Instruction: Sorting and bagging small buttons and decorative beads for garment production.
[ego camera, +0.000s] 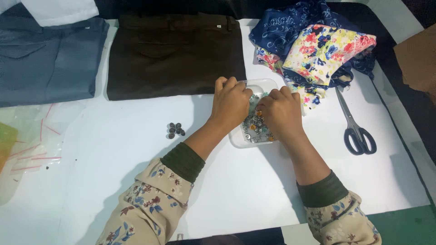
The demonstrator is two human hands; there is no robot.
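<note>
- Two hands are shown over a clear plastic container (265, 84) of mixed buttons (255, 125), which is set on a white table (236, 181) near the middle of the view.
- The left hand (231, 103) is seen with its fingers curled down into the container's far left part; whether a button is pinched cannot be told, the fingertips being hidden.
- The right hand (282, 111) is likewise bent over the container's right side, knuckles up; its grasp cannot be told either.
- Both forearms are clothed in floral sleeves with dark green cuffs (184, 161).
- A small cluster of dark buttons (175, 129) is laid on the bare table, to the left of the container and apart from it.
- Folded dark brown trousers (175, 56) are laid flat at the far edge of the table, just beyond the left hand; folded blue-grey trousers (47, 61) are placed beside them to the left.
- A heap of floral and navy printed cloth (315, 45) is piled at the far right, its lower edge just beside the right hand.
- Scissors (354, 122) with dark handles are laid to the right of the container, blades pointing towards the cloth.
- A clear plastic bag (34, 140) with thin red strips is seen at the left edge.
- A green surface (404, 224) is visible beyond the table's near right corner.
</note>
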